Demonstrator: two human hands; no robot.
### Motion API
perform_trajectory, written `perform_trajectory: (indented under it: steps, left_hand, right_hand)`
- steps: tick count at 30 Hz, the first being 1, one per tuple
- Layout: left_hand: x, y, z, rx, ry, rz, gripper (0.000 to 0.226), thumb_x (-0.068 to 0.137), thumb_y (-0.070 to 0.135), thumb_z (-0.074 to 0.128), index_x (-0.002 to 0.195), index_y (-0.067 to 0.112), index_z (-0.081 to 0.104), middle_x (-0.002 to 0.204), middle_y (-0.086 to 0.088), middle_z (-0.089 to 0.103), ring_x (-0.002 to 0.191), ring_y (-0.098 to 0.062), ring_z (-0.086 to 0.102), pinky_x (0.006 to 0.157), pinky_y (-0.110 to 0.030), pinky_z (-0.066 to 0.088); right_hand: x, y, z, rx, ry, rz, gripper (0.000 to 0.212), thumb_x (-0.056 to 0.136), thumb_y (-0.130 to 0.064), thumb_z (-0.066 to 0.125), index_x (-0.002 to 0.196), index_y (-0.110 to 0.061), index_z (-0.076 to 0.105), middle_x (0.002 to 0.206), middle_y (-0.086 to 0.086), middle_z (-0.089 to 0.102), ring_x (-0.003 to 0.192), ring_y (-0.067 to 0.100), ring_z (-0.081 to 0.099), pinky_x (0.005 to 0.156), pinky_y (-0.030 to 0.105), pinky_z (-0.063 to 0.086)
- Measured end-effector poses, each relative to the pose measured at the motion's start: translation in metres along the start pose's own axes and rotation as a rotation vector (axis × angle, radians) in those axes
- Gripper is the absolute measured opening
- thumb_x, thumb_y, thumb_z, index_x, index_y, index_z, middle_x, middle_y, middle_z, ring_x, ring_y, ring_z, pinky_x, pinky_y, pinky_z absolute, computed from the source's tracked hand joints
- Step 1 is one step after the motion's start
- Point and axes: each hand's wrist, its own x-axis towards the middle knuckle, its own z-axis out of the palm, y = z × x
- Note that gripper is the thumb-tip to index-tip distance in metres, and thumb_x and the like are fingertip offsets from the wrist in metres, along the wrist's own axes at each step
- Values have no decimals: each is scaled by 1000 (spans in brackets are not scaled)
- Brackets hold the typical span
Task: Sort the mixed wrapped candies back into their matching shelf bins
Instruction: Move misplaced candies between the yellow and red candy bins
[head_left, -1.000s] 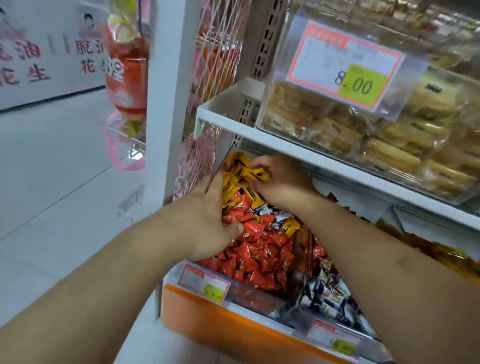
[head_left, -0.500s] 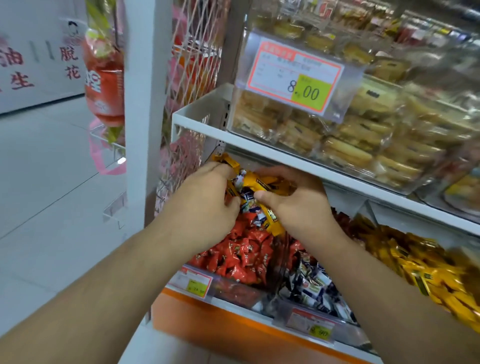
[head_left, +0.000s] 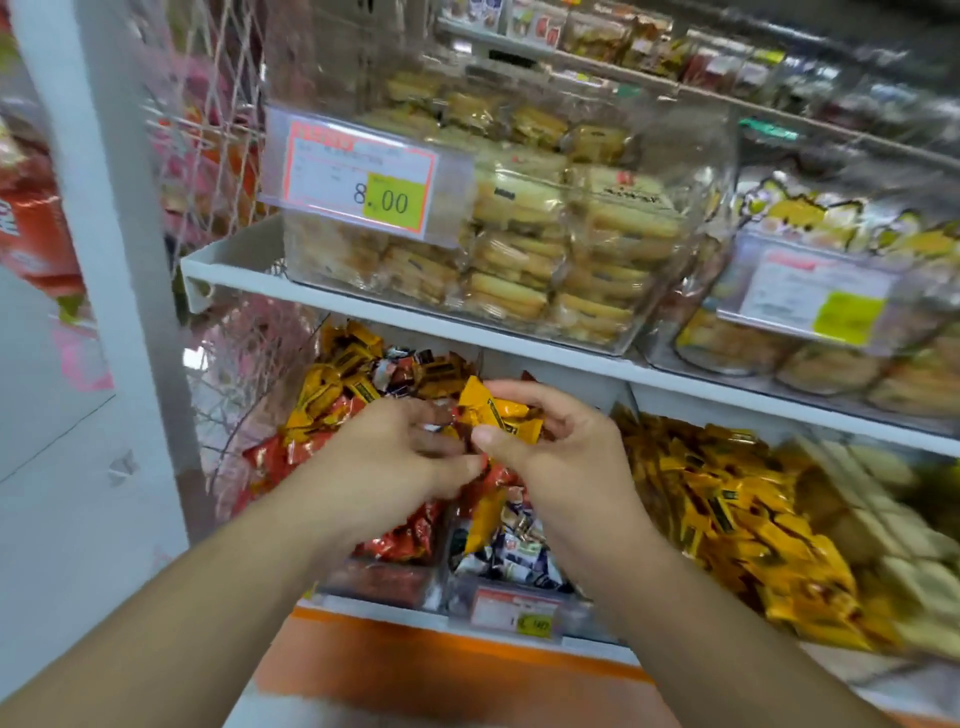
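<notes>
My right hand (head_left: 550, 457) grips a bunch of yellow wrapped candies (head_left: 493, 410) above the lower shelf. My left hand (head_left: 400, 457) is right beside it with curled fingers meeting the same bunch. Under the hands lies the leftmost bin (head_left: 374, 582), holding red wrapped candies (head_left: 405, 535) with yellow and dark ones (head_left: 337, 384) heaped at its back. The middle bin (head_left: 509, 608) holds white and blue wrapped candies (head_left: 519, 556). To the right sits a heap of yellow candies (head_left: 727, 519).
The white shelf (head_left: 363, 306) just above the hands carries clear tubs of wrapped biscuits (head_left: 519, 249) with a price tag (head_left: 363, 176) reading 8.00. A white post (head_left: 104, 260) and wire mesh (head_left: 223, 156) stand at the left. Pale packets (head_left: 893, 519) fill the far right.
Both hands have drawn back from deep in the left bin toward me and rightward, with yellow candies gathered in the right hand. The view has swung right, showing more of the yellow heap.
</notes>
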Motion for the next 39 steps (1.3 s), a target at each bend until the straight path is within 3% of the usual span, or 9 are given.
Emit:
perform_trajectory:
  steps: [8,12,14,19,25,29,34,36,39]
  left_hand:
    - [6,4,45,521,238,280,31,89,30,77,114,36,59,102,22,63,99,4,59,93,-29,53]
    - [-3,18,74,255,20,181,38,83,55,78,115,40,66,102,18,73,94,-7,72,86,-41,60]
    - [-6,22,91,144,-50,108,38,86,42,79,117,26,66,94,3,78,84,-23,77,83,-48,62]
    - [-3,25,111,-1,37,54,22,89,7,77,109,10,70,91,-13,77,76,-28,77,72,-32,64]
    - [-1,23,120,-3,52,60,21,88,6,77,107,9,69,89,-11,77,82,-26,78,81,-35,61]
    - [-2,20,128,6,58,57,20,87,5,78,105,9,70,90,-12,77,80,-26,78,71,-27,62]
    - [-1,15,132,32,48,73,20,87,10,79,105,14,70,93,-11,77,84,-27,77,88,-48,60]
    - [-2,16,134,61,28,82,19,88,16,80,105,18,70,93,-6,78,87,-27,77,91,-51,58]
    - [-2,16,136,79,19,89,19,87,26,80,104,23,71,95,-1,79,86,-23,76,93,-51,56]
  right_hand:
    - [-30,5,-61,-202,65,2,35,85,-14,84,104,-42,76,107,-18,75,98,7,71,85,36,59]
    - [-43,7,-93,-307,32,-46,35,87,-9,82,106,-38,75,104,-15,75,94,7,71,77,32,62]
    - [-47,9,-101,-408,28,-67,35,88,-13,82,107,-41,73,109,-20,71,103,-2,65,80,24,59]
    - [-52,2,-131,-410,-1,-36,26,96,-19,73,109,-41,73,99,-17,72,85,6,69,70,30,58]
    - [-39,0,-184,-541,302,9,31,100,-23,67,125,-42,67,85,-1,71,66,32,68,42,43,48]
    - [-30,10,-210,-807,332,102,49,100,-13,64,145,-28,50,108,-1,69,54,15,60,35,21,38]
    - [-29,17,-224,-872,371,90,37,100,-17,64,136,-24,58,123,-4,67,77,7,66,58,6,40]
    - [-29,16,-227,-983,348,82,51,98,-20,66,147,-23,52,139,-2,61,110,15,63,81,17,44]
    - [-33,4,-218,-949,286,48,54,97,-23,67,148,-29,51,144,-7,54,113,12,56,82,20,44]
